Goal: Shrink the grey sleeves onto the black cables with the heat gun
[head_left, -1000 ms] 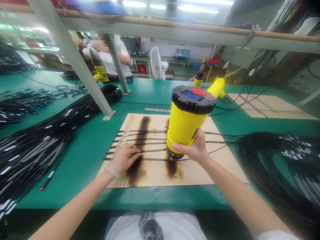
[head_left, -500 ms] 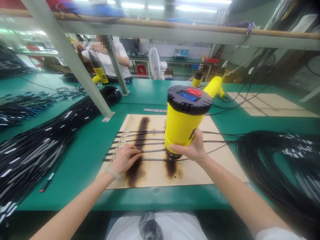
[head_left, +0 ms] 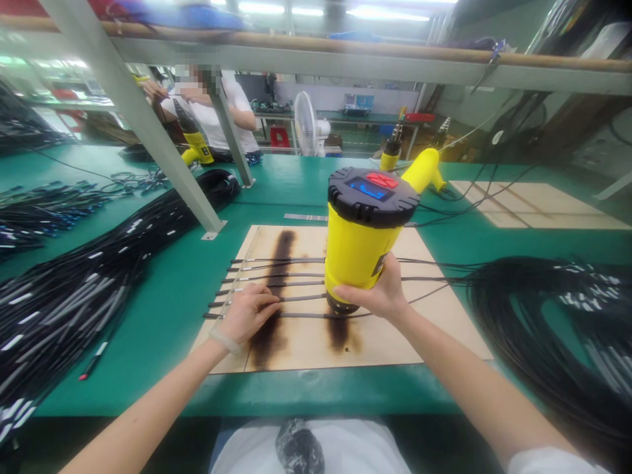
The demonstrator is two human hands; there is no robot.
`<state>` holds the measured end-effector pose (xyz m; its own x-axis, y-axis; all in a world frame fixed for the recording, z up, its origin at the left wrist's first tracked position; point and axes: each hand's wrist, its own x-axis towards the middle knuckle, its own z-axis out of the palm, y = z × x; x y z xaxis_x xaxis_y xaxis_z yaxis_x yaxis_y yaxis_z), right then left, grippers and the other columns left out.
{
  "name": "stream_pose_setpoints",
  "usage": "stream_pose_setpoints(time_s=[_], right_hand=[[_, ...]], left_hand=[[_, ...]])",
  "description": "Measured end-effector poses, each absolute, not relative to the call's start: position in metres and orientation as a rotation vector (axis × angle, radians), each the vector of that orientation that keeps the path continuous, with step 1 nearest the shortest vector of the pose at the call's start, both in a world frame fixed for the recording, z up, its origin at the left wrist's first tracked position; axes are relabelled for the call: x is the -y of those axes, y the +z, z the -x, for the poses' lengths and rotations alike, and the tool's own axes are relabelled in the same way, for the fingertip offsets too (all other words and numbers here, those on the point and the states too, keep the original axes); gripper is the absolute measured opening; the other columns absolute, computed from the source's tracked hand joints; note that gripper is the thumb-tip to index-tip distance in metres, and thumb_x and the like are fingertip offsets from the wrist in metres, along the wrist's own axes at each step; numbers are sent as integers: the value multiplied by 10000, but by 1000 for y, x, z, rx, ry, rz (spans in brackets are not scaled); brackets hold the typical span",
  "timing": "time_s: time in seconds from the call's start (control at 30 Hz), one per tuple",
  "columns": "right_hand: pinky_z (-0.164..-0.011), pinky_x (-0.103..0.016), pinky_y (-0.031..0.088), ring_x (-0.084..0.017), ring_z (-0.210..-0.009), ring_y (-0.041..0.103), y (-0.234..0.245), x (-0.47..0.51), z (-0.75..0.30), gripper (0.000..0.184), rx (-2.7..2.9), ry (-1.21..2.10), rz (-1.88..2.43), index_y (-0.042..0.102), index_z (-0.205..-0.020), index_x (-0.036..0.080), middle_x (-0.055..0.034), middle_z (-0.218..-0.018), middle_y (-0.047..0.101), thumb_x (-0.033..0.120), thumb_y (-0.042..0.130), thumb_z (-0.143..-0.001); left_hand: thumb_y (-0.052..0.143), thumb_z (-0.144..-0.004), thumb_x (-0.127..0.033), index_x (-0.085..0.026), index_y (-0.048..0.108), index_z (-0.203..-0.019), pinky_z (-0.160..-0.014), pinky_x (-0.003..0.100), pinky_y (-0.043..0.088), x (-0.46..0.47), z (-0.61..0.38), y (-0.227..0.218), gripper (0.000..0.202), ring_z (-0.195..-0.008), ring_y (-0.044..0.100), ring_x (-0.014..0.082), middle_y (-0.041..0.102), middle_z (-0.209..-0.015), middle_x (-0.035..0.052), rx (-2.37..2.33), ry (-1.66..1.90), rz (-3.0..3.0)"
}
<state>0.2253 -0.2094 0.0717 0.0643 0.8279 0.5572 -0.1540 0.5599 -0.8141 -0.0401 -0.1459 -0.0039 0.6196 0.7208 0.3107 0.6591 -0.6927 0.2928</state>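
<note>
Yellow heat gun (head_left: 360, 247) slightly farther left than one second ago; left hand (head_left: 248, 311) in same spot. Gun upright over row of cables (head_left: 305, 315), mid-board, display cap up (whether lower end touches cables, cannot tell). Right hand (head_left: 382, 289) wrapped round gun's body. Left fingertips pinching second-nearest cable. Scorched wooden board (head_left: 395, 342) beneath, on green bench (head_left: 281, 194). Black cable bundle (head_left: 118, 240) left, cable coil (head_left: 498, 316) right. Far side: white fan (head_left: 306, 125), co-worker (head_left: 239, 108) farther left.
</note>
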Motion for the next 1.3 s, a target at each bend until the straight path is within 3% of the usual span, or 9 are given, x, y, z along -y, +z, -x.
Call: stream_pose_setpoints(time_s=[1.3], right_hand=[[-709,-414,535,-237,-806,612,70,214,-226,673,1336,784,688,444,-1066,245,-48,-950,610,210,809,-501]], left_hand=[[465,-861,-364,-178,692,-761,-707,289,395,147,39,-6,311,-757,513,160,610,-768,52,-1180,568,-2623]])
